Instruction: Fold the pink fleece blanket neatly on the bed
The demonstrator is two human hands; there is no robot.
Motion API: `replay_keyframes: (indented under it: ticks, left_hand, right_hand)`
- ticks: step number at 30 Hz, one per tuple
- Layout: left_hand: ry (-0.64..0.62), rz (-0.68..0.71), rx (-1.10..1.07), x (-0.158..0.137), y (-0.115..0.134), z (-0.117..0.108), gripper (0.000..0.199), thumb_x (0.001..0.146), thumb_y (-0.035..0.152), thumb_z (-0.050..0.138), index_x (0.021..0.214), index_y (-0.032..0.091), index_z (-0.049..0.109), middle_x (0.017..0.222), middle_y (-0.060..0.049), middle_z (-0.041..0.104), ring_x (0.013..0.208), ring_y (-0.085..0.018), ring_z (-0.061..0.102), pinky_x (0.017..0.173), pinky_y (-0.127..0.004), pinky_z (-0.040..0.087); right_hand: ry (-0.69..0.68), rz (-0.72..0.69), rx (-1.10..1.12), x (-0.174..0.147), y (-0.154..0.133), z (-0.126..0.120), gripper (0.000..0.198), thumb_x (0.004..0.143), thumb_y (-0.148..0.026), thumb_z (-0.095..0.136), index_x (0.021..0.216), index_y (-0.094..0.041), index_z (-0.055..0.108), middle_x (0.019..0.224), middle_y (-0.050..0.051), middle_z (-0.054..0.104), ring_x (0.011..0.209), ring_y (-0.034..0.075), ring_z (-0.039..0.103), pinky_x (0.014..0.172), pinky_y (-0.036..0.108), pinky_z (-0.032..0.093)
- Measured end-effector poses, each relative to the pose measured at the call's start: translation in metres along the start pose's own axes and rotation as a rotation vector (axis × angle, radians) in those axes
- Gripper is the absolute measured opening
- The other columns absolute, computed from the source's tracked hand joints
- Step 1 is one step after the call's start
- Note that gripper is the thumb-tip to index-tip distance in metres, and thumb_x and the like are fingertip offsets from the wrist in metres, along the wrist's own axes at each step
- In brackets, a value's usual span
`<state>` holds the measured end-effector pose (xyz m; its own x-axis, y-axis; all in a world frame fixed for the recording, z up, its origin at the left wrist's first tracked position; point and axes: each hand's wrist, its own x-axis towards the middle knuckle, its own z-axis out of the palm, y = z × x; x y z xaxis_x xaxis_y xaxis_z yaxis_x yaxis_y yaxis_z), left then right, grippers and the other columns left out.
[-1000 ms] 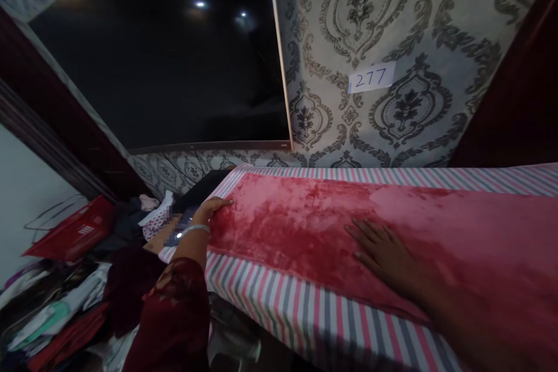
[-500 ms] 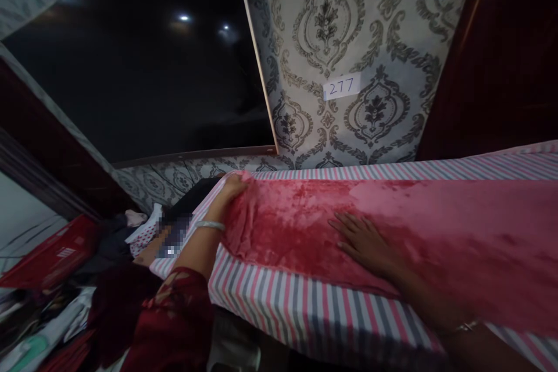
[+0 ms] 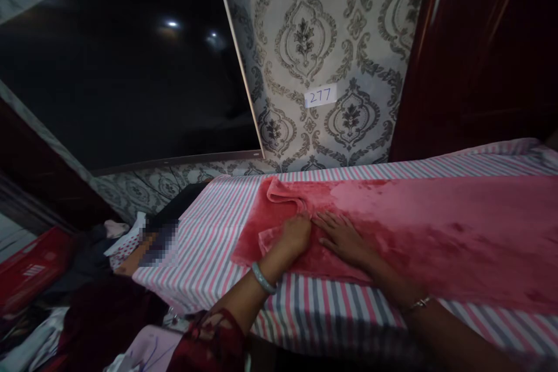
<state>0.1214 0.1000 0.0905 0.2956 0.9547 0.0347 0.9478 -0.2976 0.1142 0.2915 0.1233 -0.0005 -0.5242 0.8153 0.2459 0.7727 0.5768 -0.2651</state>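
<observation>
A long pink-red plush blanket (image 3: pixel 410 226) lies on a striped sheet (image 3: pixel 213 232). Its left end is doubled back to the right, leaving a loose curled fold (image 3: pixel 283 190). My left hand (image 3: pixel 296 235), with a pale green bangle at the wrist, is closed on the turned-over end and presses it against the plush. Just right of it, almost touching, my right hand (image 3: pixel 342 238) rests flat on the blanket with fingers stretched out. A thin metal bracelet circles that wrist. The fabric inside my left fist is mostly hidden.
A large dark television (image 3: pixel 131 70) hangs on the patterned wall at left. A paper marked 277 (image 3: pixel 321 95) is stuck there. Dark red wood panelling (image 3: pixel 475 58) stands at right. Clothes and a red basket (image 3: pixel 35 267) lie at lower left, near a pixelated patch.
My left hand has carried the blanket's left end rightward, uncovering striped sheet there. My right hand stays flat on the plush. The view has shifted slightly to the right.
</observation>
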Motion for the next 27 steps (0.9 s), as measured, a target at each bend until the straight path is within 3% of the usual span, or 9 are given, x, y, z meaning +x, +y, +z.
replay_keyframes:
  ticks: [4,9,12,15,20,23,27]
  left_hand:
    - [-0.033,-0.03,0.08,-0.037,-0.009,-0.01,0.06,0.086,0.009,0.042,0.146,0.009,0.045,0.116,-0.023,0.07,0.102,-0.032,0.069,0.088,-0.044,0.053]
    - [0.003,-0.112,0.079,-0.083,-0.026,-0.012,0.069,0.083,0.024,0.055,0.15,0.015,0.042,0.117,-0.019,0.069,0.105,-0.033,0.067,0.092,-0.044,0.05]
    - [0.126,-0.173,0.045,-0.1,-0.03,0.0,0.063,0.083,0.032,0.057,0.145,0.022,0.049,0.123,-0.017,0.067,0.113,-0.036,0.063,0.097,-0.048,0.048]
    - [0.247,-0.185,-0.003,-0.111,-0.031,0.023,0.056,0.083,0.036,0.058,0.137,0.02,0.055,0.129,-0.018,0.063,0.12,-0.038,0.057,0.102,-0.054,0.045]
    - [0.432,-0.084,-0.041,-0.12,-0.04,0.068,0.057,0.074,0.021,0.063,0.131,0.022,0.058,0.13,-0.016,0.063,0.123,-0.034,0.055,0.109,-0.055,0.041]
    - [0.586,0.028,-0.016,-0.12,-0.045,0.079,0.053,0.069,0.009,0.058,0.12,0.024,0.062,0.124,-0.012,0.067,0.118,-0.032,0.059,0.106,-0.056,0.044]
    - [0.816,0.125,-0.052,-0.114,-0.043,0.067,0.054,0.067,-0.001,0.047,0.115,0.019,0.062,0.113,-0.009,0.071,0.105,-0.027,0.065,0.092,-0.047,0.054]
  right_hand:
    - [0.03,0.028,0.051,0.003,0.007,0.003,0.054,0.098,-0.045,0.041,0.148,-0.027,0.048,0.155,0.01,0.044,0.144,0.033,0.038,0.116,0.063,0.025]
    - [0.211,0.06,0.169,0.029,0.004,-0.009,0.051,0.096,-0.036,0.039,0.139,-0.017,0.058,0.143,0.014,0.057,0.132,0.028,0.052,0.113,0.049,0.038]
    - [0.276,0.017,0.166,0.061,-0.013,-0.022,0.053,0.093,-0.03,0.044,0.143,-0.017,0.054,0.144,0.013,0.056,0.134,0.028,0.05,0.114,0.048,0.037]
    - [0.245,0.012,0.123,0.094,-0.033,-0.031,0.06,0.089,-0.025,0.051,0.148,-0.017,0.046,0.151,0.013,0.049,0.138,0.029,0.044,0.115,0.05,0.035]
    - [0.162,0.181,0.168,0.126,-0.055,-0.026,0.07,0.083,-0.017,0.061,0.15,-0.017,0.042,0.155,0.016,0.042,0.141,0.035,0.038,0.114,0.051,0.032]
    - [0.191,0.267,0.245,0.14,-0.055,-0.019,0.051,0.083,-0.015,0.061,0.134,-0.017,0.059,0.139,0.017,0.059,0.131,0.033,0.05,0.11,0.046,0.037]
    - [0.278,0.446,0.382,0.16,-0.033,-0.016,0.027,0.087,-0.018,0.055,0.109,-0.016,0.071,0.107,0.013,0.074,0.105,0.026,0.067,0.09,0.032,0.049]
